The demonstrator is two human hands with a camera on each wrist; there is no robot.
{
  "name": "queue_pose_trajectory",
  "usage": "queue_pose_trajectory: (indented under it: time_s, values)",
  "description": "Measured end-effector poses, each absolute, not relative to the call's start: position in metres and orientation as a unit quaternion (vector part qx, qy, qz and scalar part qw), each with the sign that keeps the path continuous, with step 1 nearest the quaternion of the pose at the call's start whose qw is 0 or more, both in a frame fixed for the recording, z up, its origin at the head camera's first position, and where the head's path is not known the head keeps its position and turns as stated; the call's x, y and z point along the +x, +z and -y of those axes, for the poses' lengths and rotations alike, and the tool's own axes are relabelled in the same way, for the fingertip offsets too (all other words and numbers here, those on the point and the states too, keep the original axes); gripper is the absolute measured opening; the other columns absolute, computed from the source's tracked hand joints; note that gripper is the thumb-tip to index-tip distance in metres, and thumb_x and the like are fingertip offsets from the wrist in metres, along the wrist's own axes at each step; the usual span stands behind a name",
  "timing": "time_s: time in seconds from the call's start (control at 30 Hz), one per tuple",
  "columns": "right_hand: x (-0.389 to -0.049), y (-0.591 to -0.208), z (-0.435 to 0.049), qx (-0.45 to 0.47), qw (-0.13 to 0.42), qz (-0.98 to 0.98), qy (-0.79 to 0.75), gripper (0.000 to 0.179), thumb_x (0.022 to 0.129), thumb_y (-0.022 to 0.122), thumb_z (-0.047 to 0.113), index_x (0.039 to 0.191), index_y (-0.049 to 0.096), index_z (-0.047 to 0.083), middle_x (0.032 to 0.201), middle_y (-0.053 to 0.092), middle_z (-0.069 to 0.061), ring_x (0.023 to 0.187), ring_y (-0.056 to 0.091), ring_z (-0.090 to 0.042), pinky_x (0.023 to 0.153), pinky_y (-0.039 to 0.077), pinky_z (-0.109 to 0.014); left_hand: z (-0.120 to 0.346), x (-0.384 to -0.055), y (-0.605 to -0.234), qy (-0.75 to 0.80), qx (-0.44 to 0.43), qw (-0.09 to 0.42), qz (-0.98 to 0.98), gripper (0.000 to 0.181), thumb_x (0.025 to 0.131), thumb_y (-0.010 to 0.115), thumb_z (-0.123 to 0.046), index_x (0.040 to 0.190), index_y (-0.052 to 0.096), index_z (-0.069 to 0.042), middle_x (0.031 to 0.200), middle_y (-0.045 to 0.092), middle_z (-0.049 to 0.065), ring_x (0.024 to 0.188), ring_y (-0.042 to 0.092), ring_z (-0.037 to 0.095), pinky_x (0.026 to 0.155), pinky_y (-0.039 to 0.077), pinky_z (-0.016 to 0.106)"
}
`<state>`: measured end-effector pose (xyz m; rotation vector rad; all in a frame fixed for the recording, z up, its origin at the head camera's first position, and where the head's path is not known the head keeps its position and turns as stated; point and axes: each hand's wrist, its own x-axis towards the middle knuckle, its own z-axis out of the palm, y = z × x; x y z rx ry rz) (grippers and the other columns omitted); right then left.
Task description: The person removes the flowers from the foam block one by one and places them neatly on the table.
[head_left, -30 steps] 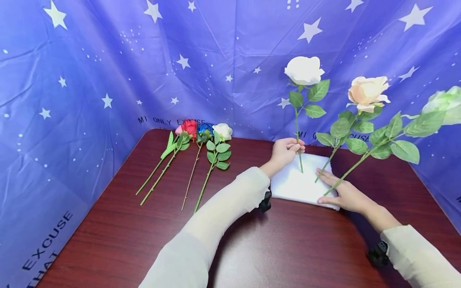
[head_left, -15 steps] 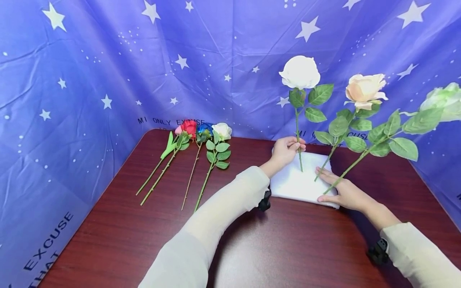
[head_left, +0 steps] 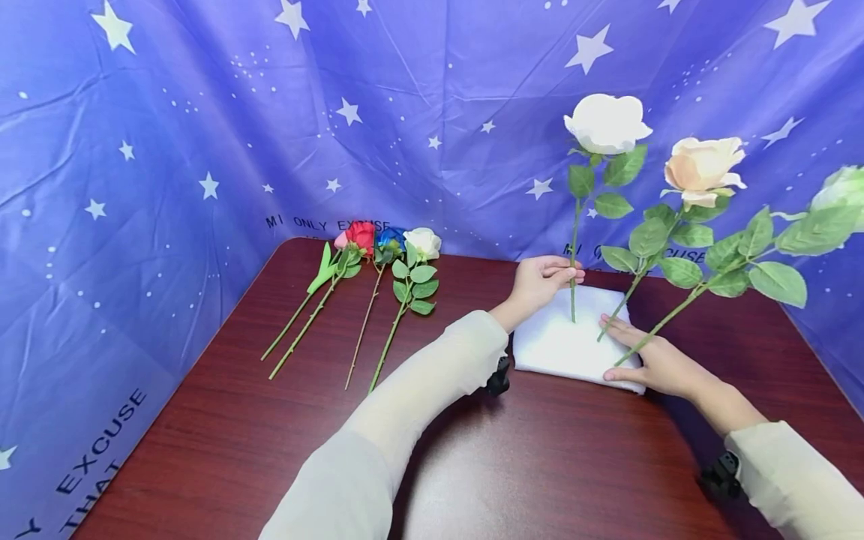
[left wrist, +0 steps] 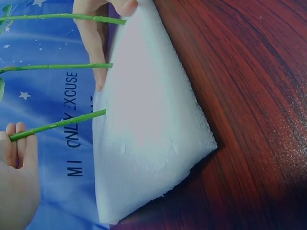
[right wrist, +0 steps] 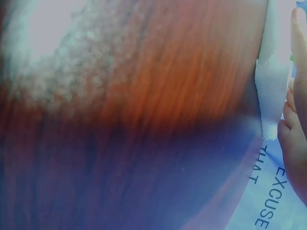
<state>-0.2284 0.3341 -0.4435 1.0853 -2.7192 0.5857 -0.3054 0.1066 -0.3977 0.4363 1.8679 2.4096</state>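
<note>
My left hand (head_left: pixel 540 285) pinches the stem of a white rose (head_left: pixel 607 124). That rose stands nearly upright, its stem's lower end at the top of a white foam block (head_left: pixel 560 345). Two more stems meet the block farther right, leaning right: a peach rose (head_left: pixel 705 171) and a pale green-white rose (head_left: pixel 840 199), the latter cut off by the frame edge. My right hand (head_left: pixel 664 364) rests on the block's right side, fingers stretched behind the leaning stems and thumb near the front edge. In the left wrist view, the three stems (left wrist: pixel 57 125) meet the foam in a row.
On the left of the dark red table (head_left: pixel 540 465) lie several flowers: a pink one with green leaves (head_left: pixel 322 274), a red rose (head_left: pixel 360 236), a blue flower (head_left: pixel 391 240) and a cream rose (head_left: pixel 423 244). A blue starry cloth (head_left: pixel 405 150) hangs behind.
The white rose's head has swung right, closer to the peach rose, with my left hand still on its stem. My right hand stays on the block. The head view has shifted slightly.
</note>
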Motion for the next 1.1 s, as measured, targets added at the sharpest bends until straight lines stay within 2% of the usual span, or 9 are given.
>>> queue_pose_trajectory:
  time_s: [0.3,0.57,0.87,1.1]
  values:
    - [-0.228,-0.444,-0.337,0.366,0.089,0.905,0.198,0.087,0.068,0.084,0.028,0.140,0.046,-0.002,0.136,0.050,-0.032,0.134,0.010,0.023,0.107,0.008,0.008,-0.105,-0.304,-0.396,0.748,0.131,-0.002,-0.650,0.016,0.092,0.057,0.005,0.101,0.066,0.015,0.096,0.069,0.032,0.096,0.069,0.040,0.074,0.060,0.016]
    - [-0.228,-0.446,-0.336,0.365,0.091,0.905,0.199,0.087,0.069,0.084,0.028,0.140,0.045,-0.001,0.137,0.049,-0.032,0.134,0.010,0.023,0.106,0.009,0.009,-0.110,-0.302,-0.395,0.783,0.129,0.010,-0.609,0.021,0.089,0.059,0.007,0.107,0.064,0.018,0.102,0.068,0.033,0.098,0.068,0.043,0.077,0.061,0.022]
    - [-0.228,-0.447,-0.335,0.365,0.092,0.906,0.195,0.086,0.069,0.084,0.029,0.140,0.046,-0.002,0.137,0.050,-0.032,0.134,0.010,0.022,0.107,0.008,0.008,-0.113,-0.301,-0.395,0.783,0.122,0.013,-0.610,0.023,0.088,0.063,0.004,0.109,0.065,0.014,0.104,0.069,0.029,0.098,0.069,0.040,0.074,0.060,0.019]
    - [-0.228,-0.447,-0.336,0.360,0.092,0.908,0.192,0.087,0.068,0.084,0.030,0.141,0.046,0.001,0.139,0.049,-0.029,0.134,0.009,0.023,0.106,0.007,0.009,-0.108,-0.303,-0.384,0.807,0.117,-0.014,-0.579,0.023,0.089,0.061,0.004,0.109,0.064,0.016,0.099,0.067,0.036,0.095,0.067,0.048,0.074,0.062,0.024]
